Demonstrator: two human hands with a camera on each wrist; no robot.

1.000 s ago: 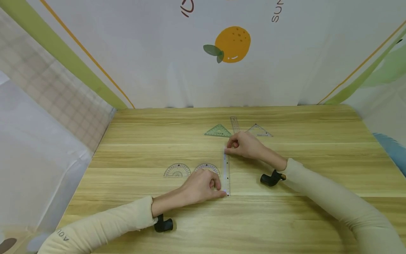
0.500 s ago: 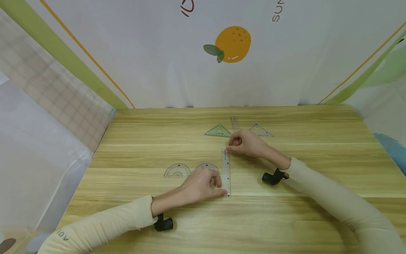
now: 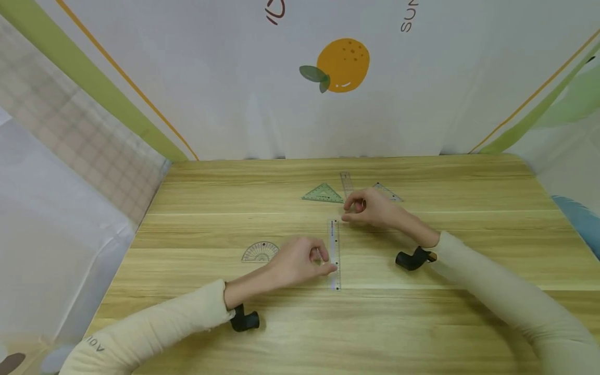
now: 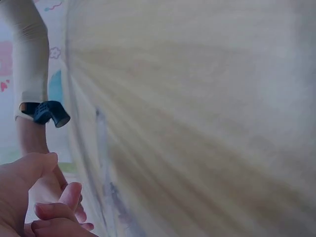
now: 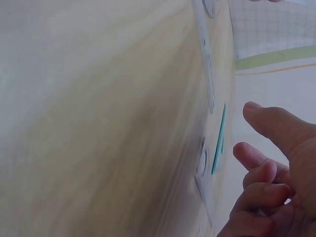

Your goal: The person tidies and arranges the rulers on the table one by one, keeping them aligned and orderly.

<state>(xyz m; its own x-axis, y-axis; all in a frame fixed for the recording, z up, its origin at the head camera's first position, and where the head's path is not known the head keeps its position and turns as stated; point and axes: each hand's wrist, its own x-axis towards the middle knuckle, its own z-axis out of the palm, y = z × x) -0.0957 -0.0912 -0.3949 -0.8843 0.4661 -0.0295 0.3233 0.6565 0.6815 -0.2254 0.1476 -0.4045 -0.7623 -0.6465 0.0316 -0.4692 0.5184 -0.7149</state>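
A clear straight ruler (image 3: 334,250) lies lengthwise on the table, pointing away from me. Just left of it is my left hand (image 3: 297,260), its thumb tip appearing over the ruler's edge; in the left wrist view, thumb and fingers stand apart above the tabletop, holding nothing. My right hand (image 3: 375,208) hovers past the ruler's far end, loosely curled, and a gap shows between thumb and index finger in the right wrist view. A clear protractor (image 3: 260,252) lies left of the left hand. Another protractor is mostly hidden behind that hand.
Toward the back lie a green set square (image 3: 323,194), a second clear ruler (image 3: 346,181) and a clear set square (image 3: 388,192), partly covered by the right hand. A printed cloth (image 3: 234,104) hangs behind the wooden table (image 3: 422,328).
Both hands have let go of the ruler. The left rose slightly and moved away from its near end; the right drew back to the right. The ruler stays nearly in place.
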